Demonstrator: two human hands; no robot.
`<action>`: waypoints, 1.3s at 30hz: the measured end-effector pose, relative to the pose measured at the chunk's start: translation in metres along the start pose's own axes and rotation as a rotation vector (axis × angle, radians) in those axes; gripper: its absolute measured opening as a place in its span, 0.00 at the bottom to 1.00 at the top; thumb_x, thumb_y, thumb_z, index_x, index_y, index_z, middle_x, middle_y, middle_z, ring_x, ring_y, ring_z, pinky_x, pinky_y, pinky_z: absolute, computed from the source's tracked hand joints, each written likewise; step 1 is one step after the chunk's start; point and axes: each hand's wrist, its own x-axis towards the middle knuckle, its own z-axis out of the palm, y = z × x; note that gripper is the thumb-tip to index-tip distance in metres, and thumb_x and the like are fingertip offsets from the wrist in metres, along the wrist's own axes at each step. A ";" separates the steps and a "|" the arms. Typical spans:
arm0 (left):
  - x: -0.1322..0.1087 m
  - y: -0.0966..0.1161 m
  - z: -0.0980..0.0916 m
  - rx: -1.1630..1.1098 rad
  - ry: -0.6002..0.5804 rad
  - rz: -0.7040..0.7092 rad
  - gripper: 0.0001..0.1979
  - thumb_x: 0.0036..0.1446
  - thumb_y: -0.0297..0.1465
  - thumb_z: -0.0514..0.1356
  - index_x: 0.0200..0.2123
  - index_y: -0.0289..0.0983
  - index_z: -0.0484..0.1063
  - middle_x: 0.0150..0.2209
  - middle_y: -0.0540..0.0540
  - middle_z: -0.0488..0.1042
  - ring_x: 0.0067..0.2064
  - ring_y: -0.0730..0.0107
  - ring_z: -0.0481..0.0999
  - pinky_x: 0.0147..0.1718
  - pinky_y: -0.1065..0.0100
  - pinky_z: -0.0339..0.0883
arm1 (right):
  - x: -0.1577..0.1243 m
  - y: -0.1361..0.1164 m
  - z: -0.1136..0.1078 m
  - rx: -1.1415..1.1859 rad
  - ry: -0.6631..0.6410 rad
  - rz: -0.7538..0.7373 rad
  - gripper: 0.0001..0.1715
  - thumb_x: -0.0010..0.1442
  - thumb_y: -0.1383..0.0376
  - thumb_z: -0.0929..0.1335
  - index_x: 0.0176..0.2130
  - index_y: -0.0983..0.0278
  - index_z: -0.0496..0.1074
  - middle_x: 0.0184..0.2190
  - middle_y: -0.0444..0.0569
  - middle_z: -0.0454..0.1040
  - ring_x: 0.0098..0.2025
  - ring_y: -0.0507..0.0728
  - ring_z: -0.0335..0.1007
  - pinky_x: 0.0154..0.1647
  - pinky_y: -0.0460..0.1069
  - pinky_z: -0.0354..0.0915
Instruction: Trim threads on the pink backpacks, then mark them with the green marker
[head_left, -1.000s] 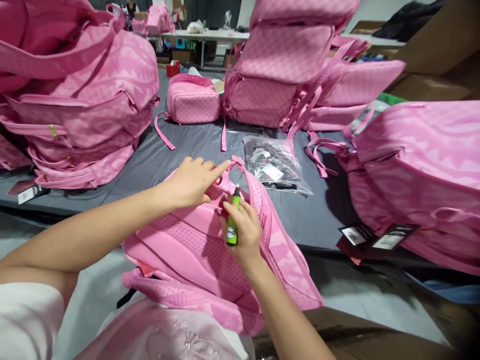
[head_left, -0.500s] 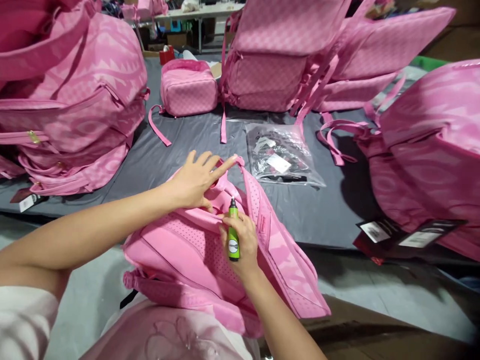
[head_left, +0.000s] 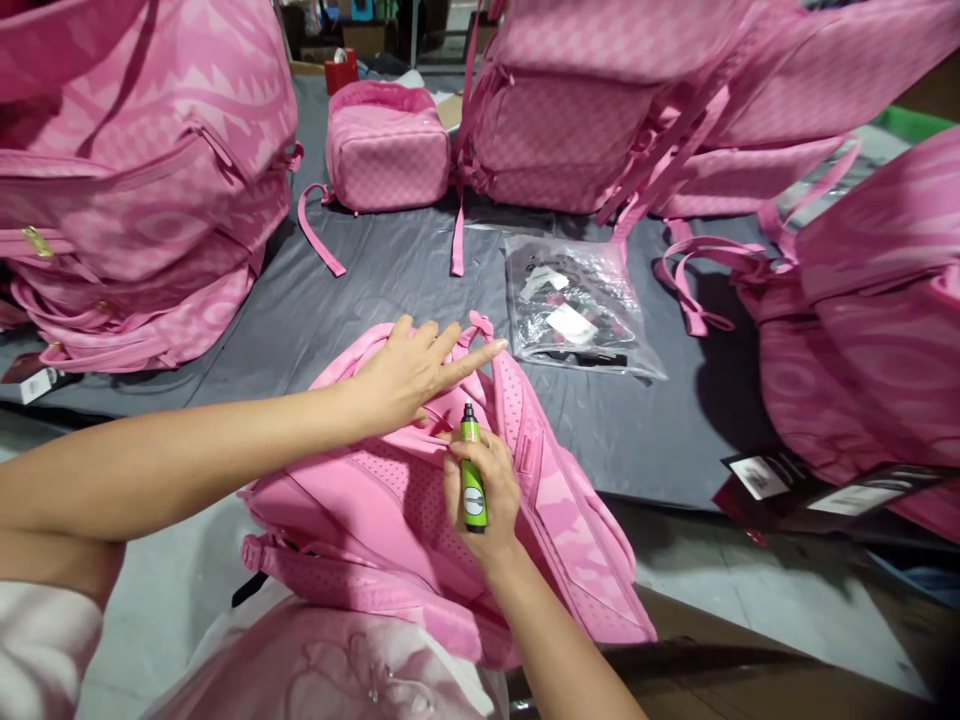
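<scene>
A pink backpack (head_left: 405, 540) leans back-side up against the table's front edge, its perforated shoulder straps showing. My left hand (head_left: 409, 375) lies across its top near the hanging loop, fingers spread and pressing on the fabric. In my right hand (head_left: 491, 490) is a green marker pen (head_left: 472, 470) with a black end, its pale tip pointing up and away from me. The thumb and fingertips of that hand also touch a fold of the backpack, just below my left hand. Whether they pinch the fold is partly hidden.
Beyond the backpack, a clear plastic bag (head_left: 577, 310) with dark contents lies on the grey-covered table (head_left: 375, 270). A large pink backpack (head_left: 150, 200) stands left, another (head_left: 870, 330) right with hanging tags (head_left: 757, 478). A small pink bag (head_left: 394, 160) and checked backpacks (head_left: 562, 140) stand behind.
My view has dipped and shifted slightly left. My left hand's fingers lie flatter and lower over the backpack's top. The marker pen stays in my right hand with little movement.
</scene>
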 end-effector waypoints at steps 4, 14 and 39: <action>0.000 0.002 0.000 -0.002 0.026 -0.006 0.46 0.62 0.40 0.60 0.73 0.39 0.35 0.65 0.30 0.59 0.56 0.45 0.67 0.53 0.49 0.58 | 0.003 0.005 -0.005 -0.078 0.008 -0.039 0.20 0.61 0.76 0.66 0.49 0.55 0.66 0.40 0.47 0.78 0.46 0.59 0.75 0.47 0.57 0.71; 0.006 0.002 0.005 -0.030 0.004 -0.083 0.46 0.61 0.43 0.60 0.73 0.32 0.38 0.64 0.31 0.61 0.57 0.47 0.65 0.55 0.52 0.55 | 0.080 0.012 0.003 -0.710 -0.406 0.317 0.38 0.54 0.54 0.77 0.56 0.66 0.63 0.48 0.66 0.75 0.48 0.74 0.71 0.41 0.62 0.67; 0.001 -0.004 -0.002 -0.040 -0.083 -0.221 0.38 0.60 0.36 0.61 0.70 0.40 0.51 0.72 0.34 0.49 0.68 0.39 0.53 0.55 0.47 0.57 | 0.082 0.019 0.004 -0.692 -0.456 0.319 0.37 0.51 0.68 0.76 0.57 0.65 0.63 0.51 0.65 0.74 0.47 0.72 0.73 0.41 0.60 0.67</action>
